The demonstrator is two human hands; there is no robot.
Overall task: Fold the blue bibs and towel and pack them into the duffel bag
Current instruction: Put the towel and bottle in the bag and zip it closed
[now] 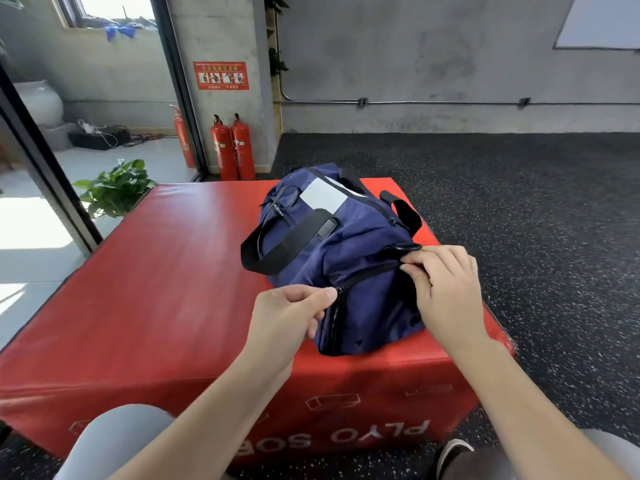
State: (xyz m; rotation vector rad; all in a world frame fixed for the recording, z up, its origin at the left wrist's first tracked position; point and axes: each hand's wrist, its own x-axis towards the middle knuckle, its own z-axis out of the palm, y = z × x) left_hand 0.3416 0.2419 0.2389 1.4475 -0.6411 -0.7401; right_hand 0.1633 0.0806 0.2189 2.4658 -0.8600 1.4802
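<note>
A navy duffel bag (332, 258) sits on a red plyo box (166, 278), toward its right side. The left hand (291, 317) pinches what looks like the zipper pull (341, 290); the right hand (446, 289) pinches fabric at the zip's far end. The bag looks soft and slumping, so bracing both ends should help.

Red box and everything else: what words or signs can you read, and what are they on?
"PLYO SO", upside down from this view and cut off by the left arm: on the near side of the red box.
Small white outline drawings on that same side: no words to read.
Red wall sign: four pictures and lines of text, too small to read.
Labels on the fire extinguishers: too small to read.
Grey patch on the duffel bag: blank.
</note>
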